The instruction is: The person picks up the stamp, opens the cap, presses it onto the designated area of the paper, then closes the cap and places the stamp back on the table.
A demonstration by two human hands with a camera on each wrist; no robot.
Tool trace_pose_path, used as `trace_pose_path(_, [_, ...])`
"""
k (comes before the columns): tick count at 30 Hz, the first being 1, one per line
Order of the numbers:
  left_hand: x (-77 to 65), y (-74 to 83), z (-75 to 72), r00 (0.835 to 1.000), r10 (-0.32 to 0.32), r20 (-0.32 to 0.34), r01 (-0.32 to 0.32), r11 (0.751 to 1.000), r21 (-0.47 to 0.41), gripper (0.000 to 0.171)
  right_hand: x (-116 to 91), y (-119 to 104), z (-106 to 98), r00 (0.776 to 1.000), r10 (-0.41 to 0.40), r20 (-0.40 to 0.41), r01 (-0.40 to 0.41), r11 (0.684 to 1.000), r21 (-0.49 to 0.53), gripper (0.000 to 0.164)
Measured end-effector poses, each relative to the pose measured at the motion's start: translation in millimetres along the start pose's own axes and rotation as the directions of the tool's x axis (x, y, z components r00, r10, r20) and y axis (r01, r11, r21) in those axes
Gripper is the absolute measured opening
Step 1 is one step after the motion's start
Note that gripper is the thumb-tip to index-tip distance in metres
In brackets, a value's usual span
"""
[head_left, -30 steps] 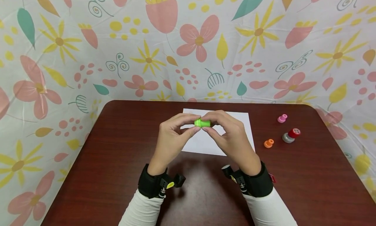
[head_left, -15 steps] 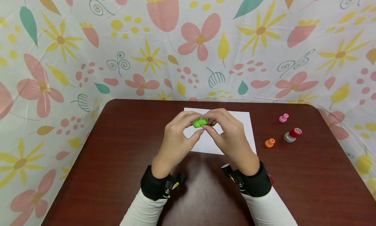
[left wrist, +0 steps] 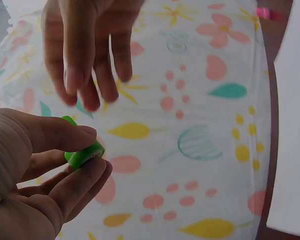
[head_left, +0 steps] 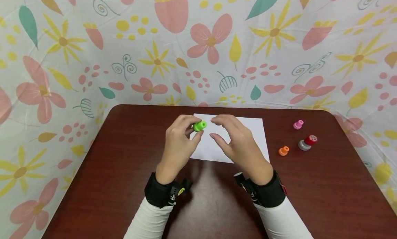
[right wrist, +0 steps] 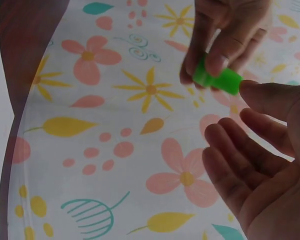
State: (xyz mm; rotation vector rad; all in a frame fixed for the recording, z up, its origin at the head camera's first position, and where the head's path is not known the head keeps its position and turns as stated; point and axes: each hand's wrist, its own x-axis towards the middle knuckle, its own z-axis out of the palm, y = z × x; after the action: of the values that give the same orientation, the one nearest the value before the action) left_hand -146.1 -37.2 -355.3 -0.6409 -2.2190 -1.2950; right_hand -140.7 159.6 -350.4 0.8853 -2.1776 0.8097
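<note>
Thumb and fingertips of the left hand (head_left: 177, 146) pinch a small green piece (head_left: 200, 126) over the left side of the white paper (head_left: 207, 147). The right hand (head_left: 243, 144), fingers parted and holding nothing, hangs over the paper's right side. Held by fingertips alone, the green piece could slip if the pinch loosens or the right hand knocks it. Right of the paper are an orange piece (head_left: 283, 151), a red-and-grey piece (head_left: 307, 143) and a pink piece (head_left: 298, 125); the red end's pale mark is unreadable, and no brand shows.
</note>
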Motion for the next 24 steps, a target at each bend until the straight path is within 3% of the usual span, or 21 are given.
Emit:
trace_pose_path(13, [11.2,-58.2,-37.9,0.995,-0.079,0.060,0.076,0.995,0.057,0.024,-3,7,-2,0.992,0.060,0.110,-0.055,0.997,-0.055,0.041])
trace_pose_path(24, [30.2,-111.8,-74.2,0.971,-0.198,0.132,0.169,0.964,0.207,0.022,-4,8,-6,0.988,0.082,0.132,-0.075,0.996,-0.057,0.037])
